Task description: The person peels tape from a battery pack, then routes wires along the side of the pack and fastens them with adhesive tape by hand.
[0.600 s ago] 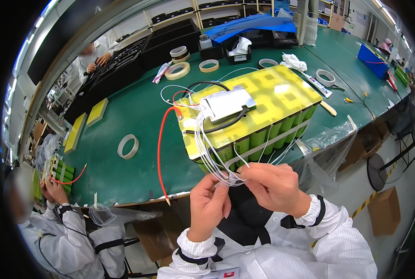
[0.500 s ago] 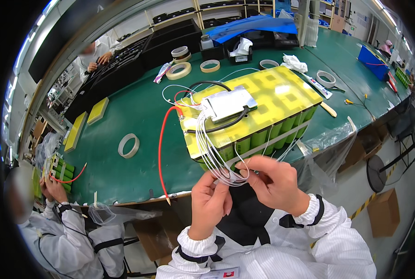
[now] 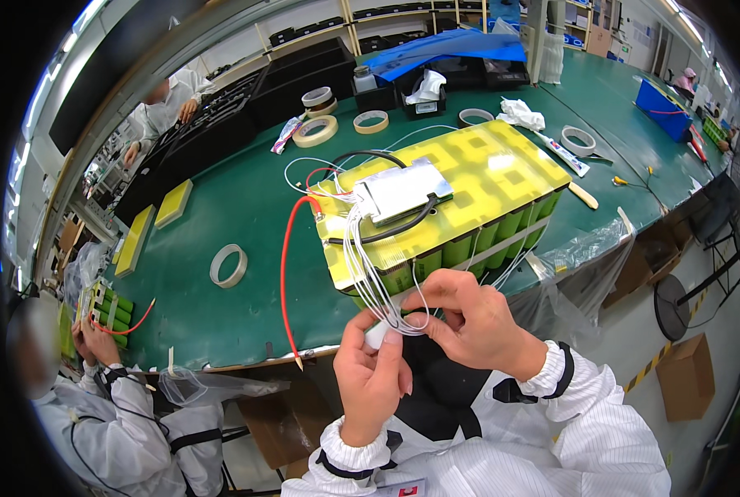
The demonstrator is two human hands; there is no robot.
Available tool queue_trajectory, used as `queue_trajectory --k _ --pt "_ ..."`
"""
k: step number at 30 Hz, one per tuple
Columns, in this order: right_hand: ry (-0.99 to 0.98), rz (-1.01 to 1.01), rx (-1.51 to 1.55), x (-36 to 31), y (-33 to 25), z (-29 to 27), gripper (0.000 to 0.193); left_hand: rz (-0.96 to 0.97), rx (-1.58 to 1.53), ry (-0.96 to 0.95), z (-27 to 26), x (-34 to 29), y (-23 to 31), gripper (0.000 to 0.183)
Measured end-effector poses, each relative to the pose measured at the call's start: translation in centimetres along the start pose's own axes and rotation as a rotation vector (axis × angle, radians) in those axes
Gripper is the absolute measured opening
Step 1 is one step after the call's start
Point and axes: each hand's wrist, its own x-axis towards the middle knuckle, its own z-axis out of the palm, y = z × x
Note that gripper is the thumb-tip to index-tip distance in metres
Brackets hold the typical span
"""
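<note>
A person's left hand (image 3: 370, 377) is pinching looped white wires (image 3: 360, 261) beside a green-celled battery pack (image 3: 490, 170), while the right hand (image 3: 482, 325) is pinching one of them.

You have the boxy, green-celled battery pack (image 3: 477, 203) upright with its glossy yellow top showing, slanting toward the far right, and the thin white flexible wires (image 3: 370, 282) draping over its near left edge, looped and pinched in your grasp.

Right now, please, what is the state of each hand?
Left hand: closed, holding a small white piece and the white wires.
Right hand: closed, pinching the same white wires.
</note>
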Motion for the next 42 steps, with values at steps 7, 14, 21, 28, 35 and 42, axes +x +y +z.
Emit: queue_trajectory --k 7,14,21,28,35,42 --pt "0.006 -0.086 -0.002 -0.1 0.9 -0.1 0.047 -0.095 -0.088 -0.105 -1.1 0.4 -0.6 0.027" --pt "-0.026 -0.089 -0.097 0.4 0.5 -0.8 0.056 -0.028 -0.107 -0.149 -1.2 0.7 -1.0 0.026" --pt "0.362 0.013 -0.111 -3.0 0.4 -1.3 0.062 0.019 -0.158 -0.093 -0.1 0.2 -0.5 0.035" --pt "0.566 0.036 -0.180 -5.5 -1.5 -6.0 0.049 -0.025 -0.103 -0.168 -0.3 0.6 -0.3 0.038" --pt "0.589 -0.020 -0.248 -5.8 -3.8 -8.6 0.048 0.015 0.045 -0.069 1.0 -0.3 -0.2 0.046" --pt "0.801 -0.098 -0.113 -4.9 -4.6 -9.8 0.034 0.689 0.494 -0.086 -1.2 -3.7 0.6 0.035"
